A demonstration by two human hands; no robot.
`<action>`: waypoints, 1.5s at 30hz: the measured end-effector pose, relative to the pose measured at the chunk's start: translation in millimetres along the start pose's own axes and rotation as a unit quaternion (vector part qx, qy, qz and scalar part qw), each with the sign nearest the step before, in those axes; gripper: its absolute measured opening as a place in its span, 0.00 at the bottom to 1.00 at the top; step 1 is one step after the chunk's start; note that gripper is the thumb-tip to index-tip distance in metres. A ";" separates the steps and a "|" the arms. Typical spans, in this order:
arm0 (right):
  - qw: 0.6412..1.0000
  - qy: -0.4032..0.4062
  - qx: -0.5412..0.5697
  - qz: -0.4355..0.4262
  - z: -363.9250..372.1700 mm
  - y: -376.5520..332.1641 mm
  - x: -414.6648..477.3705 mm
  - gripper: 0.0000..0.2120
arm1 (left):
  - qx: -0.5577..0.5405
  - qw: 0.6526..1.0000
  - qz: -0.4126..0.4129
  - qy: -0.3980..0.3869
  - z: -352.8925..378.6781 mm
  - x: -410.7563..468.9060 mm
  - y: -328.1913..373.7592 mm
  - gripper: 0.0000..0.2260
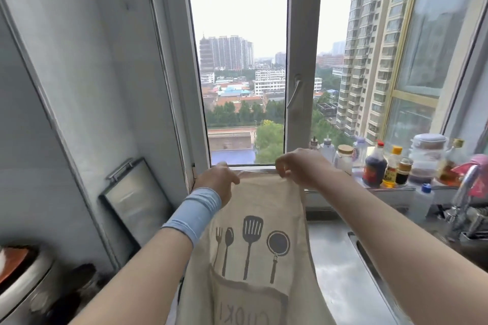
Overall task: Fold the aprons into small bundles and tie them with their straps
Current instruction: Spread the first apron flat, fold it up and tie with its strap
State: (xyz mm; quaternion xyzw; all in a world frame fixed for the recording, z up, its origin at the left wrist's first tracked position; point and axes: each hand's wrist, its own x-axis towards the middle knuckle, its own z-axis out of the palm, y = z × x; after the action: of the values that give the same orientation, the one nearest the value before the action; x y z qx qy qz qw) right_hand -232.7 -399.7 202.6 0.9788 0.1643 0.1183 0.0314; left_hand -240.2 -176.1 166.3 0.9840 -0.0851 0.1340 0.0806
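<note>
Two bare forearms reach forward from the bottom edge, the left one wearing a light blue wristband [194, 210]. Between them hangs a cream cloth apron [264, 208], printed in grey with a fork, a spoon, a slotted spatula and a round pan above a pocket with lettering. The left hand [217, 182] grips the apron's top left corner, fingers curled over the hem. The right hand [298, 166] pinches the top right corner between thumb and bent fingers. Both hands hold the cloth up at about the level of the sill, so it hangs flat, print facing the camera, and its lower part runs out of view.

Under the apron and to its right lies a steel counter [338, 258]. Straight behind the hands stands a white-framed window [303, 34], with towers and low roofs beyond it. Along the sill on the right sits a row of sauce bottles and jars [375, 166], and a chrome tap [464, 192] rises in front of them. On the left, a flat metal tray with a handle [137, 206] leans against the wall. A round steel pot [23, 280], blurred, sits in the lower left corner.
</note>
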 end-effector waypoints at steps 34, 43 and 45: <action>0.856 -0.443 0.173 0.202 460.7 37.7 26.3 0.35 | -0.034 0.851 -0.004 -0.524 410.6 78.9 -41.6 0.35; 0.944 -0.279 0.050 0.170 429.1 47.8 106.9 0.13 | -0.102 0.983 0.018 -0.149 390.2 120.2 -51.2 0.14; 0.975 -0.143 0.134 0.109 423.7 27.6 129.9 0.11 | -0.057 0.992 -0.004 -0.113 380.8 134.2 -67.7 0.17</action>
State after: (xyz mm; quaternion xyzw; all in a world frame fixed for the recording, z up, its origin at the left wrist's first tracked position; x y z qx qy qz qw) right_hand -2.4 -392.5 -176.9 0.9929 0.0644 -0.0431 -0.0899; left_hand -4.8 -198.9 -167.9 0.9870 -0.0976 0.0164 0.1267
